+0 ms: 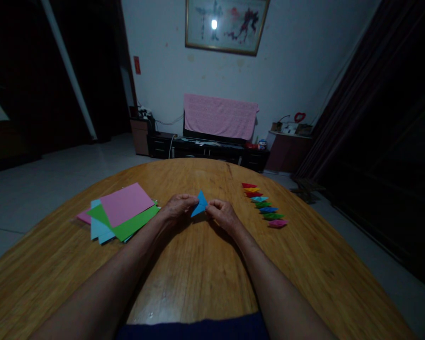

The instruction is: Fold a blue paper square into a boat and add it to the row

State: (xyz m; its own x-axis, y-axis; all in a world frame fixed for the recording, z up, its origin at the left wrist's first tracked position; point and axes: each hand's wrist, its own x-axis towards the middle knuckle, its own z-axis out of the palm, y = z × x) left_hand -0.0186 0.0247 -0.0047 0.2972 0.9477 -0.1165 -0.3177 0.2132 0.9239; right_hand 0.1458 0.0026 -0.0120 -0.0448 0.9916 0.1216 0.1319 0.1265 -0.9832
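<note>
A small piece of folded blue paper (200, 204), pointed at its top, is held between my two hands above the middle of the table. My left hand (179, 207) pinches its left edge, thumb on the near face. On the other side, my right hand (222, 213) grips the lower right corner between thumb and fingers. Off to the right, a row of several small folded paper boats (267, 205) in red, yellow, blue, green and pink rests on the wood. A loose pile of coloured paper sheets (127, 203), pink on top, lies left of my left hand.
The round wooden table (191, 274) reaches from my body toward a low black TV stand (207, 150). A pink towel (220, 115) drapes over the screen there. On the wall hangs a framed picture (226, 23). A dark curtain (340, 89) hangs at the right.
</note>
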